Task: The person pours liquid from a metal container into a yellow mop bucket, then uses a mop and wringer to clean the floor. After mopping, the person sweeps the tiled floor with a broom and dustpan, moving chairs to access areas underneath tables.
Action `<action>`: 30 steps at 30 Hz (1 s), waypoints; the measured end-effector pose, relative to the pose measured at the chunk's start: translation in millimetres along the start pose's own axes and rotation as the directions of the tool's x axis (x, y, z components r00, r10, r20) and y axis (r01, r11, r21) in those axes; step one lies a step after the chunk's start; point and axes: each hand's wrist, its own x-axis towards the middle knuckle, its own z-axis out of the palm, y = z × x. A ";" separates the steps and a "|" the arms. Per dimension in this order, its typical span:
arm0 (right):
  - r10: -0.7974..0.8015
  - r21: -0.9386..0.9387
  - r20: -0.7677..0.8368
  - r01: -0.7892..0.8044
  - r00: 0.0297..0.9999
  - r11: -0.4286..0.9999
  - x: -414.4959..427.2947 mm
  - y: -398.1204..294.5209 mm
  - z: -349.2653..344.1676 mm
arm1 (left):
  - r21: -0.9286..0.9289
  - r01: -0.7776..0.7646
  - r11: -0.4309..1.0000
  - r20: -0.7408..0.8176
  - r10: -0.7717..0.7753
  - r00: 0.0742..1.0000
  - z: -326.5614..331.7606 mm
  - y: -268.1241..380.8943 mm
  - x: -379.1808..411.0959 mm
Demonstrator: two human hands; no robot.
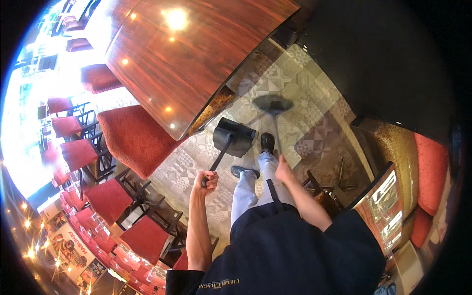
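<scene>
My left hand (209,182) is closed around the upper end of the black handle of a lobby dustpan (235,137), whose black pan is down by the floor in front of my feet. My right hand (284,169) is closed on the thin handle of a broom (272,104), beside my right leg. The broom's dark, wide head rests on the patterned tile floor (221,199), beyond my right shoe and to the right of the pan. Its bristles look blurred. My fingers partly hide both handles.
A wooden table (177,66) stands ahead on the left, with a red upholstered chair (140,136) at its corner. More red chairs (110,199) line the left. At the right are a dark tabletop (376,66), a red bench seat (431,173) and a table with wrapped cutlery (383,188).
</scene>
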 end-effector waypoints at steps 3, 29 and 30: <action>-0.078 0.088 0.232 0.059 0.970 0.994 -21.0 -0.6 3.5 | 0.009 -0.027 1.000 0.009 0.027 1.000 -9.3 -7.0 -5.9; -0.175 0.131 0.703 0.116 0.689 0.985 -245.0 -257.8 206.0 | -0.031 -0.142 0.989 0.201 0.146 0.969 -298.6 -44.2 -110.3; -0.147 0.048 0.715 0.162 0.683 0.986 -274.0 -293.8 222.2 | -0.098 -0.151 0.984 0.181 0.167 0.969 -336.9 -45.2 -102.3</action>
